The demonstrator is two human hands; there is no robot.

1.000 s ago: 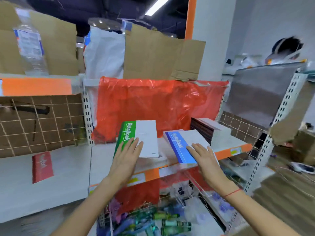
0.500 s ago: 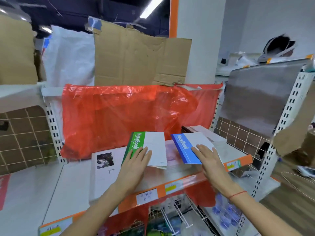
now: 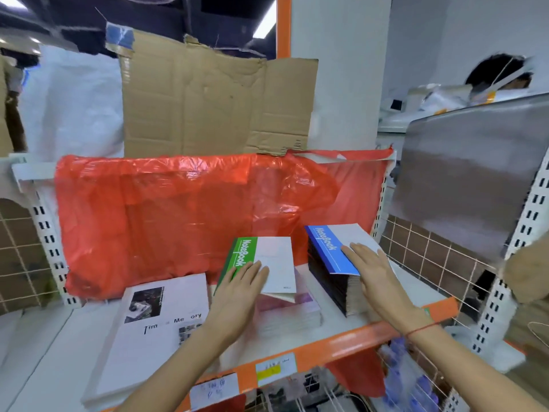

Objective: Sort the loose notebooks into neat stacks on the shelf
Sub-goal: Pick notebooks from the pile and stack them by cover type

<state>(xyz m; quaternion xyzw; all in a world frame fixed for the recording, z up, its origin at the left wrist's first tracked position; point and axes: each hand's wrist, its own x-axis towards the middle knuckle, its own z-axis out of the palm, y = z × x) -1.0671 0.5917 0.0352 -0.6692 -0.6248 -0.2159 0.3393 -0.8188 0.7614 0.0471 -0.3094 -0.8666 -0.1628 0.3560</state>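
A green-and-white notebook (image 3: 269, 257) lies on a low stack of pinkish notebooks (image 3: 292, 312) on the white shelf (image 3: 416, 295). My left hand (image 3: 237, 289) rests flat on its near left corner, fingers straight. A blue-and-white notebook (image 3: 329, 248) tops a taller dark-edged stack (image 3: 335, 283) to the right. My right hand (image 3: 371, 269) lies flat on that notebook's near right part, fingers straight.
A large white "Time Memory" book (image 3: 154, 331) lies at the shelf's left. Red plastic sheeting (image 3: 178, 215) covers the back, with cardboard (image 3: 214, 96) above. An orange rail with price tags (image 3: 312, 358) edges the shelf front. Wire racks with goods (image 3: 401, 379) sit below.
The blue notebook has moved right and back onto the tall dark stack, under my right hand. The green notebook stays on the low stack under my left hand. The view has come closer.
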